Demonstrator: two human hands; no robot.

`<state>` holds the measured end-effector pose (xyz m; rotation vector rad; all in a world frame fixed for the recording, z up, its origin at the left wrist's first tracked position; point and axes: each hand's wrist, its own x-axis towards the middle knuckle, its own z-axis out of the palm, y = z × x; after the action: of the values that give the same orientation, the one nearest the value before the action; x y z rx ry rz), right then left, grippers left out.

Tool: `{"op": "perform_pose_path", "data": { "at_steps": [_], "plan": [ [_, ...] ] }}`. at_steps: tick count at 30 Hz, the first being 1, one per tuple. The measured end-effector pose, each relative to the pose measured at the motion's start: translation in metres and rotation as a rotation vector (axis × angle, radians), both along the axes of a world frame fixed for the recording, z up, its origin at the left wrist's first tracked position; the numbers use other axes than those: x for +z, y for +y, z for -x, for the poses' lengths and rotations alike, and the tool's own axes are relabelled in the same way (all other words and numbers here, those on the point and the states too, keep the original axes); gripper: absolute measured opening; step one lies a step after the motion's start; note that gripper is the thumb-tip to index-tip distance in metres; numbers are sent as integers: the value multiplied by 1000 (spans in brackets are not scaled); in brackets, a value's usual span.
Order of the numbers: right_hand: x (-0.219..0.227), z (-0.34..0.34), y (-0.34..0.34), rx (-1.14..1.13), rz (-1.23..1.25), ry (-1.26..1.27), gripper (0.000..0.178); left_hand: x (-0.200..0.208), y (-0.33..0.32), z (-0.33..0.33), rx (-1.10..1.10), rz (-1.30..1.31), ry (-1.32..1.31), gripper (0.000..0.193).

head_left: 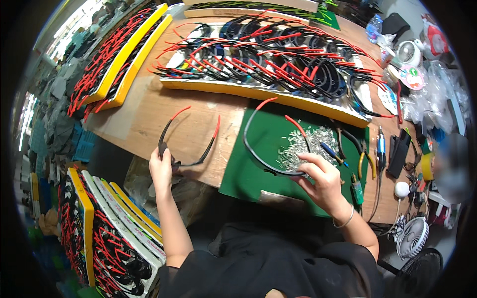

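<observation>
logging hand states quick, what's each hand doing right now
Left hand: closed, holding a black-and-red eyewear frame.
Right hand: closed, holding another black-and-red frame.

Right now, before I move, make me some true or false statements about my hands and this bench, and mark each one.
1. Your left hand holds a curved black eyewear frame with red tips. True.
2. Your right hand holds nothing. False: it grips a second red-tipped black frame.
3. The pile of small clear and silvery pieces lies on the flat green mat. True.
4. The yellow-handled pliers lie left of that pile. False: they lie to its right.
</observation>
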<state>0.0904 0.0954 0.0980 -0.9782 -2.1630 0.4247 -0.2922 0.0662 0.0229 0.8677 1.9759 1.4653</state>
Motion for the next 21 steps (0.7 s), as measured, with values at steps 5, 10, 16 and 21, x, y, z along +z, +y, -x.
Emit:
{"op": "perform_pose_path", "data": {
  "at_steps": [5,10,16,21],
  "plan": [
    [-2,-27,-30,-93,-90,15,27,14,41,-40,-27,167,771,47],
    [-11,-28,-41,-133,-217,6,25,41,-6,-149,-430,-313,-19,40],
    [-17,-23,-50,16,-135,140,26,49,-27,-250,-573,-50,-921,50],
    [-11,-76,-67,-183,511,505,49,45,-25,-252,-645,63,-915,35]
  ]
}}
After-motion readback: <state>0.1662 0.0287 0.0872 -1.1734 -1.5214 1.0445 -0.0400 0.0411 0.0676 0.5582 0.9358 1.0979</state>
